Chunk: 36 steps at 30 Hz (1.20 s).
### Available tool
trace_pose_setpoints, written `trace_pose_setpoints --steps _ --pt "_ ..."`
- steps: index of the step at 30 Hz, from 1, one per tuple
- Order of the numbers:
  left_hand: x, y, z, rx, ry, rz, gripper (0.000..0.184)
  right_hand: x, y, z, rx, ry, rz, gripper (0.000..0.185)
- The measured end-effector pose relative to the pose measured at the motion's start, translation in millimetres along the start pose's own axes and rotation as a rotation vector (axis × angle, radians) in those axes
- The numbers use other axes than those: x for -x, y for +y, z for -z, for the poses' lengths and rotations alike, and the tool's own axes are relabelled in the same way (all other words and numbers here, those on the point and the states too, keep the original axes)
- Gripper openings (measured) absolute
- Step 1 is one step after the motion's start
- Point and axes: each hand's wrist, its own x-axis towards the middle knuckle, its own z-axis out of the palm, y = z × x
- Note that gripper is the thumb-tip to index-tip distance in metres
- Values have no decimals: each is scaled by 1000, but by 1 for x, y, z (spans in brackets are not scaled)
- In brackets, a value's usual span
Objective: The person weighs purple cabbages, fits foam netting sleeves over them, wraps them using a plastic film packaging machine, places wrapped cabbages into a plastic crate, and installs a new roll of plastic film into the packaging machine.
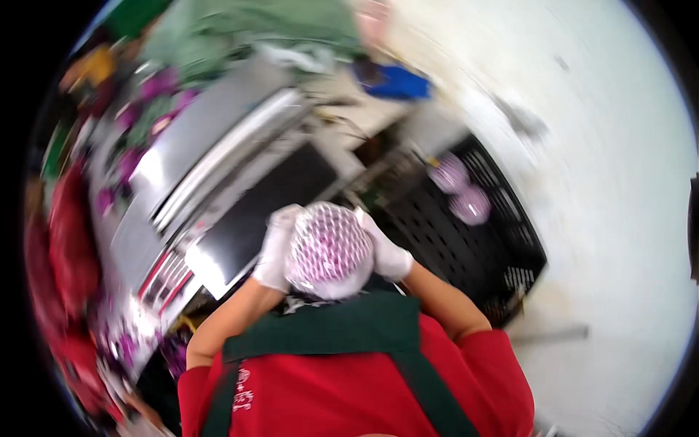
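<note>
"Where is the thing in hand?"

"At the centre of the frame: a round, purple bundle in white netting and a glossy, clear wrap (329,247), held just in front of the red shirt and dark green apron (328,324)."

"And the grip?"

"The white-gloved left hand (277,246) presses its left side, the white-gloved right hand (386,251) its right. The bundle is clasped between them; I can't tell exactly where the fingertips land."

"Heavy?"

"My guess is fairly heavy for its size, with a firm core under a soft, springy net. The shine suggests a slippery skin, and the film could tear if pinched."

"So where to hold it?"

"Low on both sides, palms cupped wide. The two round, purple-and-white bundles (470,205) in the slatted, black plastic crate (437,251), right of centre, look alike and would probably want the same hold."
</note>
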Motion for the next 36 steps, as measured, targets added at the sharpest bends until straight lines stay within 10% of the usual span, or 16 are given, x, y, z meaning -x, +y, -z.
trace_pose_setpoints --steps 3,14,16,21,23,24,25,27,29,31,36 --pt "-29 -22 -44 -619 189 -155 25 50 -25 71 -131 283 131 57" --pt "-61 -51 -25 -597 220 72 39 235 -5 406 -423 706 583 65" --pt "-53 -48 -22 -567 212 91 39 231 -15 449 -280 1121 527 65" --pt "-29 -48 -14 -617 267 -16 30 217 -47 457 -144 1029 154 54" --pt "-7 -39 -37 -622 393 -88 31 234 -37 491 382 1411 214 65" --pt "-1 -34 -31 -612 459 -132 29 212 -79 410 862 1842 -423 63" --pt "12 -30 -29 -596 469 -229 27 198 -93 378 975 1957 -342 51" --pt "30 -21 -21 -577 471 -401 25 157 -93 349 1637 1708 476 33" --pt "57 5 -4 -538 475 -559 25 82 -94 272 1603 1318 823 34" --pt "73 34 18 -559 474 -758 27 15 -80 175 1670 930 963 35" --pt "108 152 92 -544 568 -1039 29 -106 -18 113 1274 790 729 33"
